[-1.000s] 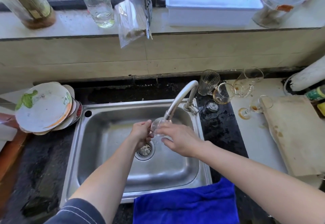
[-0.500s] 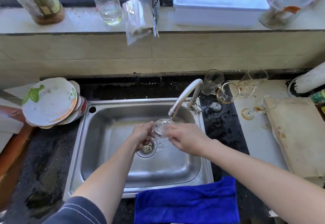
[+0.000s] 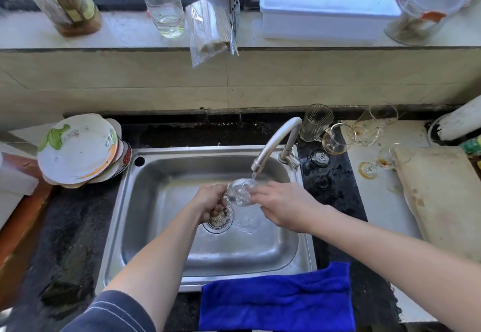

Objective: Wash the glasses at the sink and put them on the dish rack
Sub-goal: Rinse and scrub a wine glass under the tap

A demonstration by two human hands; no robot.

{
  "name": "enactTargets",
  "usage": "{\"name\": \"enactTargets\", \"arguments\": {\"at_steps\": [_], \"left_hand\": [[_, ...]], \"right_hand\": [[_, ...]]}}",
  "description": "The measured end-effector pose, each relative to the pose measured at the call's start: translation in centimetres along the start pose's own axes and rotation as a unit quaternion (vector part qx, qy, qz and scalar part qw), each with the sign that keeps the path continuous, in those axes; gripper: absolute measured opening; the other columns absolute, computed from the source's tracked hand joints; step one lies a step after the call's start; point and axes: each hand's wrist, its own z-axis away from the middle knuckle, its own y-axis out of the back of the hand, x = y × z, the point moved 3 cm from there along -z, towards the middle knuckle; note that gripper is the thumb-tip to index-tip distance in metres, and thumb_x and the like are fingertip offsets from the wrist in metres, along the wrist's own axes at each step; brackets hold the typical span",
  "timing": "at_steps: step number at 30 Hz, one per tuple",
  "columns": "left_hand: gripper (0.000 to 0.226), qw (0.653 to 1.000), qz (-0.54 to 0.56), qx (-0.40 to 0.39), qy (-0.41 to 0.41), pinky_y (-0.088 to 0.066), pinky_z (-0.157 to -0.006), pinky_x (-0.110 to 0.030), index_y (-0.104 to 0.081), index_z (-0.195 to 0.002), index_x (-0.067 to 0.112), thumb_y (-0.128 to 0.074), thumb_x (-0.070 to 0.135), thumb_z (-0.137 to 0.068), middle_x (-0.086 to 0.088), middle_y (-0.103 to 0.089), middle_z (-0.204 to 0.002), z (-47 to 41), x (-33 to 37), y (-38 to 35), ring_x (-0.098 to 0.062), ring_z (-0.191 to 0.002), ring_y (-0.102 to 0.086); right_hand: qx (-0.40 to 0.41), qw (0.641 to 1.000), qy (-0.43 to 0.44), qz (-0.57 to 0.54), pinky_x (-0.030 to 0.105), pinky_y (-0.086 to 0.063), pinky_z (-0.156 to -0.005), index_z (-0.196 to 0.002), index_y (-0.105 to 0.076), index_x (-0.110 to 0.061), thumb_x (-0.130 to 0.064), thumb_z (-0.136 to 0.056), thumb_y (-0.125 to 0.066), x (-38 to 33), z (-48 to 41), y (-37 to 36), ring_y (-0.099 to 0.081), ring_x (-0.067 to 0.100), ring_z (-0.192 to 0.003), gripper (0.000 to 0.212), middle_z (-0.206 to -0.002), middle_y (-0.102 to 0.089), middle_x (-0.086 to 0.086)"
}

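Over the steel sink [image 3: 166, 230] I hold a clear stemmed glass [image 3: 239, 191] on its side, right under the running tap [image 3: 276, 139]. My left hand [image 3: 210, 201] grips its stem end. My right hand [image 3: 283, 205] holds the bowl end, its fingertips at the rim. Water falls onto the glass. Several dirty glasses wait on the counter to the right: a ribbed tumbler [image 3: 315, 123], a gold-rimmed wine glass [image 3: 337, 140], a tipped glass [image 3: 374, 123] and a small stained glass [image 3: 385, 161].
Stacked plates [image 3: 75, 149] lean at the sink's left. A blue cloth [image 3: 276, 303] hangs over the front edge. A worn cutting board [image 3: 440, 201] lies at right. The windowsill holds bottles, a bag and a white box [image 3: 325, 8].
The glass stays under the tap between both hands, shifting only slightly as the hands work on it. My view has drifted a little.
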Motion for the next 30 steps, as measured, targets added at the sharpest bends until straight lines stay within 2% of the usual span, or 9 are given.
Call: {"name": "enactTargets", "arguments": {"at_steps": [2,7,11,15,17,20,24,25,30], "left_hand": [[0.019,1.000,-0.017,-0.002,0.005,-0.019,-0.038,-0.009,-0.061,-0.082,0.009,-0.054,0.022,-0.093,-0.008,-0.050,-0.054,-0.1,0.1,-0.5,-0.008,-0.029,-0.028],[0.018,0.999,-0.047,0.007,0.024,-0.020,-0.038,-0.009,-0.060,-0.086,0.008,-0.053,0.023,-0.094,-0.011,-0.049,-0.055,-0.2,-0.5,0.1,-0.009,-0.028,-0.027],[0.025,0.999,-0.042,-0.003,0.016,-0.016,-0.038,-0.010,-0.058,-0.081,0.007,-0.045,0.022,-0.096,-0.011,-0.049,-0.056,0.3,0.0,-1.3,-0.009,-0.029,-0.025],[0.025,0.999,-0.037,0.007,-0.004,-0.017,-0.038,-0.011,-0.059,-0.080,0.008,-0.048,0.024,-0.096,-0.010,-0.048,-0.054,0.5,0.0,-0.9,-0.009,-0.028,-0.026],[0.027,0.999,-0.045,0.019,-0.015,-0.017,-0.038,-0.012,-0.059,-0.081,0.007,-0.044,0.022,-0.098,-0.011,-0.048,-0.054,0.6,0.2,-1.2,-0.009,-0.027,-0.027],[0.028,0.998,-0.041,0.040,-0.038,-0.017,-0.036,-0.013,-0.059,-0.079,0.006,-0.043,0.020,-0.097,-0.013,-0.051,-0.055,0.4,0.5,-1.4,-0.009,-0.027,-0.031],[0.025,0.993,-0.037,0.081,-0.079,-0.023,-0.041,-0.019,-0.060,-0.078,0.007,-0.045,0.017,-0.095,-0.009,-0.054,-0.055,0.3,0.5,-0.9,-0.014,-0.036,-0.036],[0.025,0.992,-0.028,0.084,-0.088,-0.022,-0.041,-0.019,-0.059,-0.079,0.007,-0.044,0.017,-0.096,-0.009,-0.053,-0.055,0.3,0.6,-1.0,-0.014,-0.036,-0.035],[0.028,0.990,0.004,0.097,-0.104,-0.021,-0.039,-0.016,-0.058,-0.080,0.008,-0.044,0.022,-0.099,-0.008,-0.049,-0.054,0.2,0.4,-0.6,-0.011,-0.034,-0.031]], "right_hand": [[-0.007,1.000,-0.011,0.000,0.044,-0.056,-0.069,-0.130,-0.056,-0.014,-0.013,-0.088,-0.055,0.0,-0.5,-0.1,-0.058,0.028,-0.108,0.043,-0.144,-0.048,-0.001],[-0.055,0.992,-0.067,-0.096,0.039,-0.048,-0.094,-0.130,-0.057,-0.028,-0.021,-0.092,-0.052,0.6,0.5,0.2,-0.054,0.015,-0.121,0.039,-0.141,-0.050,-0.014],[-0.038,0.964,-0.155,-0.211,0.041,-0.049,-0.086,-0.138,-0.045,-0.029,-0.019,-0.088,-0.053,-0.1,-1.6,0.9,-0.061,0.023,-0.091,0.052,-0.136,-0.046,-0.011],[-0.063,0.937,-0.182,-0.292,0.039,-0.052,-0.087,-0.139,-0.044,-0.028,-0.014,-0.085,-0.056,0.1,-1.3,0.4,-0.065,0.016,-0.088,0.057,-0.134,-0.053,-0.004],[-0.035,0.905,-0.234,-0.353,0.038,-0.056,-0.074,-0.138,-0.044,-0.022,-0.013,-0.085,-0.055,0.5,-1.4,0.3,-0.071,0.016,-0.075,0.055,-0.132,-0.053,-0.003],[-0.027,0.798,-0.286,-0.530,0.030,-0.045,-0.047,-0.121,-0.053,-0.015,-0.007,-0.085,-0.056,-0.6,-2.1,0.3,-0.065,0.017,-0.055,0.037,-0.108,-0.058,0.003],[-0.011,0.528,-0.350,-0.773,0.016,-0.034,-0.039,-0.099,-0.058,-0.004,-0.006,-0.090,-0.051,-0.1,-1.7,1.4,-0.046,0.008,-0.048,0.011,-0.105,-0.057,0.013],[-0.003,0.489,-0.349,-0.799,0.015,-0.035,-0.040,-0.103,-0.055,-0.002,-0.006,-0.091,-0.048,-0.2,-1.7,1.5,-0.046,0.007,-0.049,0.014,-0.106,-0.055,0.013],[-0.062,0.586,-0.314,-0.745,0.018,-0.038,-0.044,-0.117,-0.059,-0.011,0.007,-0.089,-0.042,-1.4,-1.2,1.1,-0.055,0.010,-0.053,0.038,-0.119,-0.061,0.008]]}}
